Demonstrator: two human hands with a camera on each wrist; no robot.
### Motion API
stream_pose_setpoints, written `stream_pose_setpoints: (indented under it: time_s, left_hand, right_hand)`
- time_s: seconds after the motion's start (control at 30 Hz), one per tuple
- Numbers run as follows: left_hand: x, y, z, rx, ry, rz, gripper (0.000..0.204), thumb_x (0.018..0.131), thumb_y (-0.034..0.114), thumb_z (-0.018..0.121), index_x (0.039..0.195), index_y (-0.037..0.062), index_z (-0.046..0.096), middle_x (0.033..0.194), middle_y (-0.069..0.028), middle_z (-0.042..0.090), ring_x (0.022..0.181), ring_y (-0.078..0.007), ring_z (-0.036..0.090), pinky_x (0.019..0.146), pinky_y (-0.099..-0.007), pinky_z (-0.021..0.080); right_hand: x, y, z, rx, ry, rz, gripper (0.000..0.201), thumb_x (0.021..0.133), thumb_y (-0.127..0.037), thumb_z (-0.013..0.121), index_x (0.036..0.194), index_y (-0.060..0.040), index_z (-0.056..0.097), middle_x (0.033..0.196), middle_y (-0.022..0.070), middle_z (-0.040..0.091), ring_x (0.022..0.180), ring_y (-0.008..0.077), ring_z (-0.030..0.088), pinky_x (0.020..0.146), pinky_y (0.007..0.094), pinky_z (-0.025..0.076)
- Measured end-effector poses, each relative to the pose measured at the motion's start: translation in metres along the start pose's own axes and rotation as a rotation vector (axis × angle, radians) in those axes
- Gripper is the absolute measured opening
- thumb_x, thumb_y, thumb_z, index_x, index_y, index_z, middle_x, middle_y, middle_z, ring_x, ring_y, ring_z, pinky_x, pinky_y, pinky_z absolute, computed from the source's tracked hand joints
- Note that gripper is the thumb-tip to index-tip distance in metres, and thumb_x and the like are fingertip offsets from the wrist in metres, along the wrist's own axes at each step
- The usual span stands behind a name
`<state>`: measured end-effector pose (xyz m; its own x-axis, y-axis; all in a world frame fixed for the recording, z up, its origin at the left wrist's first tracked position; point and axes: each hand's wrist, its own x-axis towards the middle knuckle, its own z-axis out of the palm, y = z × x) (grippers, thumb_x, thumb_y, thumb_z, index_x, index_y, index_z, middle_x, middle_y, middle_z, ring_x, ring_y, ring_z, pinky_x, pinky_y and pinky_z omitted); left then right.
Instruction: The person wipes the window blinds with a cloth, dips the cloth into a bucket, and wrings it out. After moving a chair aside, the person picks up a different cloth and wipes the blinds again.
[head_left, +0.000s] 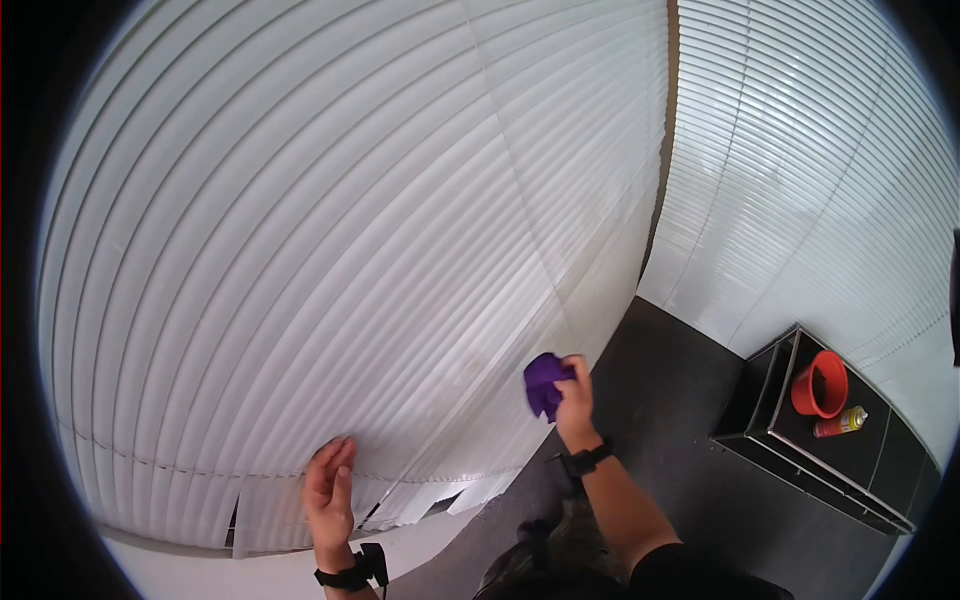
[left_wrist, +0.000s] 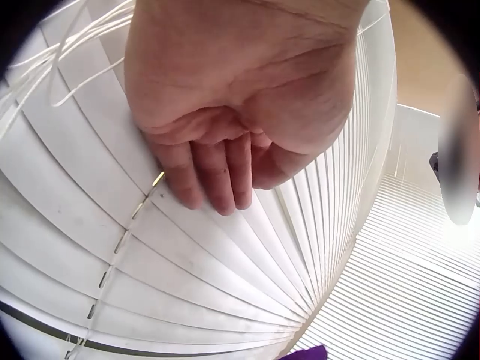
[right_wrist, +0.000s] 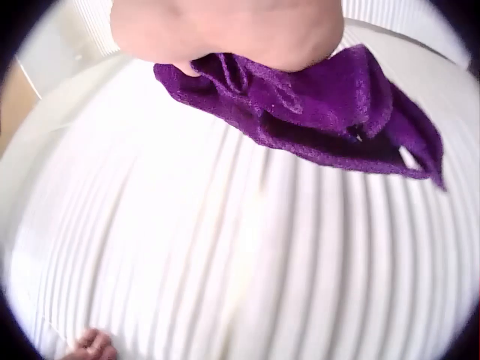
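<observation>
White slatted blinds [head_left: 330, 250] fill most of the head view. My right hand [head_left: 575, 405] grips a bunched purple cloth [head_left: 546, 383] in front of the slats; in the right wrist view the cloth [right_wrist: 315, 112] hangs in folds below the hand [right_wrist: 232, 30]. Lower left, my left hand [head_left: 330, 495] is against the blinds, its fingers slightly bent and holding nothing visible. The left wrist view shows that hand [left_wrist: 240, 97] with its fingertips at the slats [left_wrist: 187, 255], beside a ladder cord.
A second blind [head_left: 800, 180] covers the wall at the right. Below it stands a black cabinet [head_left: 850, 455] with a red bucket [head_left: 802, 388] and a spray can [head_left: 840, 423] on top. Dark floor [head_left: 650, 400] lies between. White cords [left_wrist: 82, 34] hang near the left hand.
</observation>
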<state>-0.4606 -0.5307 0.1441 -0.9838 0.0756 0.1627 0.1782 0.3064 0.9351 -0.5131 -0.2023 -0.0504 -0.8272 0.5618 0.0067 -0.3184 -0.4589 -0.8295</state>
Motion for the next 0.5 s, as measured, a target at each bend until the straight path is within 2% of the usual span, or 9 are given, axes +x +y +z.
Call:
stream_pose_setpoints:
  time_s: [0.07, 0.13, 0.2, 0.27, 0.37, 0.43, 0.47, 0.5]
  left_hand:
    - [-0.001, -0.001, -0.003, -0.003, -0.035, 0.006, 0.038, 0.103, 0.009, 0.056, 0.138, -0.004, 0.05, 0.133, -0.0178, 0.062, 0.126, -0.0255, 0.059, 0.111, -0.0387, 0.043]
    - [0.0, -0.003, -0.003, -0.026, -0.048, 0.016, 0.039, 0.103, 0.007, 0.054, 0.139, -0.0041, 0.048, 0.136, -0.0187, 0.06, 0.128, -0.0266, 0.057, 0.112, -0.0391, 0.042]
    - [-0.002, 0.0, -0.004, -0.019, -0.067, 0.008, 0.039, 0.103, 0.008, 0.054, 0.14, -0.0041, 0.047, 0.137, -0.019, 0.06, 0.129, -0.0271, 0.056, 0.112, -0.0391, 0.041]
    - [0.001, 0.002, -0.005, -0.009, -0.089, 0.011, 0.04, 0.103, 0.008, 0.053, 0.14, -0.0042, 0.047, 0.137, -0.0193, 0.059, 0.13, -0.0276, 0.056, 0.112, -0.039, 0.041]
    - [0.0, 0.001, -0.007, 0.01, -0.106, -0.018, 0.041, 0.104, 0.01, 0.053, 0.141, -0.0041, 0.045, 0.138, -0.0195, 0.059, 0.131, -0.0278, 0.055, 0.112, -0.0386, 0.04]
    - [0.002, 0.002, -0.008, 0.017, -0.095, -0.019, 0.042, 0.104, 0.012, 0.053, 0.142, -0.004, 0.045, 0.139, -0.0199, 0.058, 0.131, -0.028, 0.055, 0.112, -0.0384, 0.04]
    - [0.002, 0.001, -0.008, 0.018, -0.099, -0.028, 0.042, 0.104, 0.012, 0.053, 0.142, -0.004, 0.045, 0.139, -0.0199, 0.058, 0.131, -0.028, 0.055, 0.112, -0.0384, 0.04]
    - [0.0, 0.0, -0.01, 0.015, -0.097, -0.042, 0.043, 0.104, 0.012, 0.053, 0.143, -0.0038, 0.044, 0.14, -0.02, 0.058, 0.132, -0.0281, 0.055, 0.111, -0.0382, 0.04]
  right_hand:
    - [-0.005, -0.079, 0.035, 0.18, -0.067, -0.051, 0.017, 0.085, -0.004, 0.055, 0.102, -0.0056, 0.053, 0.091, 0.0086, 0.058, 0.078, 0.0116, 0.054, 0.068, 0.0261, 0.047]
    - [-0.001, -0.087, 0.067, -0.114, -0.153, -0.389, 0.028, 0.081, -0.006, 0.062, 0.108, -0.0033, 0.055, 0.1, 0.0111, 0.059, 0.086, 0.0177, 0.056, 0.075, 0.0322, 0.049]
    - [0.001, -0.107, 0.115, -0.389, -0.313, -0.85, 0.044, 0.074, -0.008, 0.071, 0.116, -0.0028, 0.057, 0.109, 0.0117, 0.055, 0.096, 0.0258, 0.055, 0.085, 0.0391, 0.046]
    - [-0.011, -0.104, 0.162, -0.316, -0.44, -0.884, 0.055, 0.068, -0.012, 0.075, 0.12, -0.0053, 0.059, 0.112, 0.0108, 0.053, 0.101, 0.0327, 0.052, 0.09, 0.0423, 0.043]
    - [-0.021, -0.065, 0.202, -0.418, -0.417, -0.955, 0.055, 0.067, -0.016, 0.078, 0.118, -0.0074, 0.06, 0.114, 0.0111, 0.051, 0.101, 0.0335, 0.05, 0.09, 0.0442, 0.042]
    - [-0.023, -0.03, 0.209, -0.488, -0.178, -0.962, 0.053, 0.069, -0.019, 0.079, 0.116, -0.0085, 0.059, 0.113, 0.0124, 0.052, 0.103, 0.0353, 0.05, 0.092, 0.0472, 0.041]
    - [-0.022, -0.017, 0.205, -0.492, -0.176, -0.952, 0.053, 0.069, -0.019, 0.079, 0.116, -0.0085, 0.059, 0.113, 0.0124, 0.052, 0.103, 0.0353, 0.05, 0.092, 0.0472, 0.041]
    - [-0.023, -0.003, 0.198, -0.507, -0.102, -0.904, 0.051, 0.07, -0.019, 0.079, 0.115, -0.008, 0.058, 0.112, 0.0133, 0.052, 0.103, 0.0359, 0.049, 0.092, 0.0487, 0.04]
